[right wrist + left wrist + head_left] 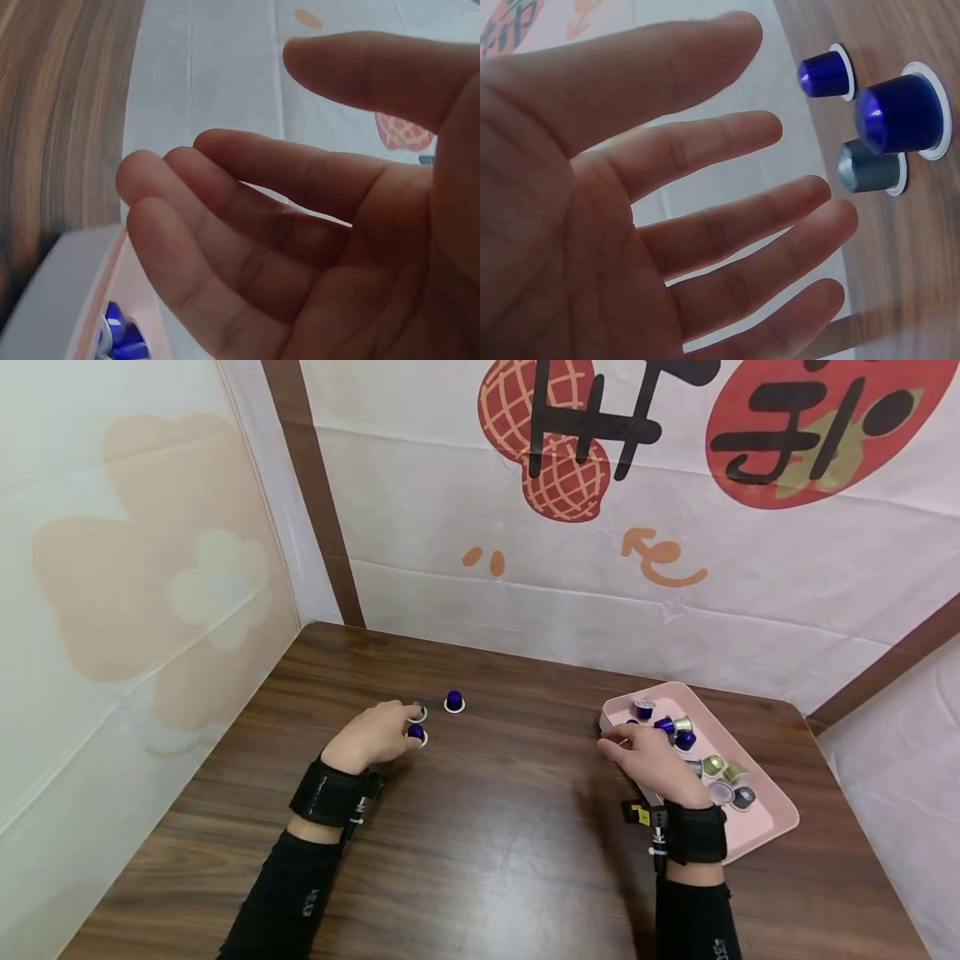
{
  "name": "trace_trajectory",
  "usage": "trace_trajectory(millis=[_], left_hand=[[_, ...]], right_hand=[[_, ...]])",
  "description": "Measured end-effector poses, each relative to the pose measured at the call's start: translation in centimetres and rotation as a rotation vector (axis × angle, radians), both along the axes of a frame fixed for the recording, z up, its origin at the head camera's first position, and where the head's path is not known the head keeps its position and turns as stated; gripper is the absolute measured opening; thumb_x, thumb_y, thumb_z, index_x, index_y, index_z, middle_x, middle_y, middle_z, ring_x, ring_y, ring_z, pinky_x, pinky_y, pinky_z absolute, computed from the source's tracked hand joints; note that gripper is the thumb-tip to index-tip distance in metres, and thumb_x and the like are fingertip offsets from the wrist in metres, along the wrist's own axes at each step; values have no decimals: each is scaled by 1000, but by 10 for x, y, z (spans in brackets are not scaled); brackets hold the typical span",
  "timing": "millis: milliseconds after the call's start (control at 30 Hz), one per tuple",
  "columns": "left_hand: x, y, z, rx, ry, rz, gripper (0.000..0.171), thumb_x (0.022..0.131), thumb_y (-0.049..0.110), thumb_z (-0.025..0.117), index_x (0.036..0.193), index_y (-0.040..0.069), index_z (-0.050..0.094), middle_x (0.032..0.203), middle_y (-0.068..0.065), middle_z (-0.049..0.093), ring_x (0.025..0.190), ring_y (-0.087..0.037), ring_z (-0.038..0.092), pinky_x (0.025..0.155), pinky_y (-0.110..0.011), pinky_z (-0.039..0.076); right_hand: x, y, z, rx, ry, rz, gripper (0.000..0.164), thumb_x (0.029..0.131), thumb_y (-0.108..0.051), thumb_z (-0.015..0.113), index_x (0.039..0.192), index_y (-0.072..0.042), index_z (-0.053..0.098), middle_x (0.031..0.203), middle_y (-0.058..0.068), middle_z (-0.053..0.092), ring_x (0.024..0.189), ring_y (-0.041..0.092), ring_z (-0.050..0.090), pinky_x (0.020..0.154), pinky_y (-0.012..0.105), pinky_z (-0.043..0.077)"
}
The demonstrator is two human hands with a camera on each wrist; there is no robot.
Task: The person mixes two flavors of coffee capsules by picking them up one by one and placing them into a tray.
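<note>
Three coffee capsules stand rim-down at the left of the table: a blue capsule point(454, 701) at the back, a nearer blue capsule point(904, 116), and a grey capsule point(870, 166). My left hand point(372, 735) is close beside the nearer blue and grey ones, its fingers spread and nothing held, as the left wrist view shows. Over the left edge of a pink tray point(757, 835) is my right hand point(656, 760), fingers loosely bent, thumb apart, holding nothing. In the tray lie several capsules, among them a blue capsule point(685, 741) and a green capsule point(713, 766); my right hand hides part of it.
The brown wooden table point(495, 843) meets a white printed cloth point(450, 610) along its back edge. Another cloth hangs at the left side. The tray has a raised rim and stands at the right of the table.
</note>
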State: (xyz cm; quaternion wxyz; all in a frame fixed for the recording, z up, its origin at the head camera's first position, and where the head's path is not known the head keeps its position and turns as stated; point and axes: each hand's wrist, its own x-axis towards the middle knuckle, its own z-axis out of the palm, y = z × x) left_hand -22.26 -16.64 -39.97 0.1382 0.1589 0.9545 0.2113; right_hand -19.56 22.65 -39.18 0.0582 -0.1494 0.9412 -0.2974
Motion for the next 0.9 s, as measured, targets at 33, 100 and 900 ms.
trace_trajectory(millis=[33,100,900], left_hand=[[-1,1,-2,-2,-2,-3,45,89,16,67,130,3,55,98,-11,55,68,-18,48,57,-29,38],[-1,3,-6,-3,-4,-10,45,89,16,66,131,2,54,101,-12,55,70,-19,47,57,-30,38],[-9,15,-23,-155,-7,-58,43,88,12,67,128,1,55,127,-21,53,115,-36,51,91,-47,44]], right_hand=[[0,0,-2,-4,-6,-6,27,96,-22,56,111,-2,67,91,6,67,74,15,57,69,34,47],[0,0,-3,-10,-22,-10,29,97,-24,54,112,-2,66,91,6,66,72,15,56,68,34,47],[-7,-6,-9,-15,-58,-4,29,97,-22,55,113,-1,65,97,6,67,78,15,58,69,33,48]])
